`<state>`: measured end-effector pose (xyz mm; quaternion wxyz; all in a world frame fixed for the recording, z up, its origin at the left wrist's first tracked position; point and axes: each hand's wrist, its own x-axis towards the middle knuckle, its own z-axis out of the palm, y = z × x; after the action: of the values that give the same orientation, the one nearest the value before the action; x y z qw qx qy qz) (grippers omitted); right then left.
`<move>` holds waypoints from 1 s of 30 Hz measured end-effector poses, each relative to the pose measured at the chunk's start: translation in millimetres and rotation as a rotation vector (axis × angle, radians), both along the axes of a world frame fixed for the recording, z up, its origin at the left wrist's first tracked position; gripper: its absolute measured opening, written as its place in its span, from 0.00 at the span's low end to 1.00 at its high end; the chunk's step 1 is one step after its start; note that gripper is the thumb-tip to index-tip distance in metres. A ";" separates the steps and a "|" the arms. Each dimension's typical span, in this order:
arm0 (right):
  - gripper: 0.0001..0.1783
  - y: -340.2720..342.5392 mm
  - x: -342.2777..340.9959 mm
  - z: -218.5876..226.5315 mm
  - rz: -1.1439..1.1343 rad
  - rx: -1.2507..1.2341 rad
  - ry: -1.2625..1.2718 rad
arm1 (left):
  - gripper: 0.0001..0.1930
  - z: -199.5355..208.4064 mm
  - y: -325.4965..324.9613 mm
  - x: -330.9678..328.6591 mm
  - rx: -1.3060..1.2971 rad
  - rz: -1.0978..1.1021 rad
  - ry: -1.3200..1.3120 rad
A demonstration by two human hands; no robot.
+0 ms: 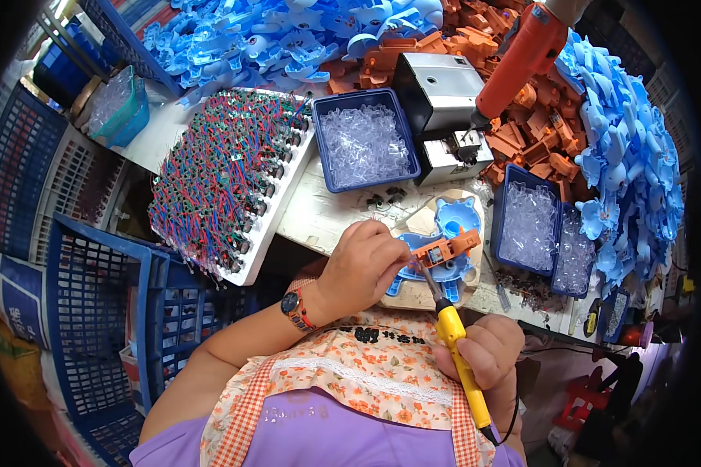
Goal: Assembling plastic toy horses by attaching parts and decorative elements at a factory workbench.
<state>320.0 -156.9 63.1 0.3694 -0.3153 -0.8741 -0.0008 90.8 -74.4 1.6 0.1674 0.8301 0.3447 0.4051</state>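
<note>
My right hand (492, 352) is wrapped around the yellow handle of a soldering iron (461, 364). The iron's metal tip reaches up and left to an orange plastic part (444, 249). That part lies across a light-blue plastic shell (461, 213), which rests in a pale wooden holder (477, 204). My left hand (364, 265) is closed in a pinch at the left end of the orange part, close to the tip. Whatever sits between its fingertips is too small and hidden to make out.
A white foam tray (276, 222) of wired circuit boards stands at the left. Blue bins (327, 173) (514, 173) hold clear plastic pieces. Behind are an orange-red electric screwdriver (522, 66), a metal-faced box (448, 82) and heaps of orange parts (549, 128) and blue shells (627, 156).
</note>
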 end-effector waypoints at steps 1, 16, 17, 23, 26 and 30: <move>0.24 0.3 -0.7 1.3 -0.007 -0.013 -0.027 | 0.09 -0.4 0.0 -0.2 0.000 -0.001 -0.002; 0.18 -2.5 -2.1 -5.3 -0.023 0.007 -0.013 | 0.10 5.2 1.1 1.0 -0.007 -0.012 0.015; 0.18 -2.9 -2.3 -4.5 -0.027 -0.005 -0.024 | 0.10 5.5 1.3 0.7 -0.011 -0.014 0.017; 0.19 -4.7 -2.4 -5.9 -0.057 0.017 -0.003 | 0.10 5.3 2.0 -0.3 -0.043 -0.023 0.007; 0.19 -4.7 -2.7 -6.7 -0.066 0.005 0.004 | 0.10 6.2 1.5 -0.6 -0.052 -0.025 0.011; 0.20 -5.3 -1.6 -9.1 -0.067 0.003 0.010 | 0.10 7.4 1.4 -0.8 -0.043 -0.035 -0.002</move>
<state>318.4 -162.2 54.0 0.3741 -0.3437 -0.8613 -0.0129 90.0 -73.0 8.9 0.1927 0.8316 0.3388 0.3956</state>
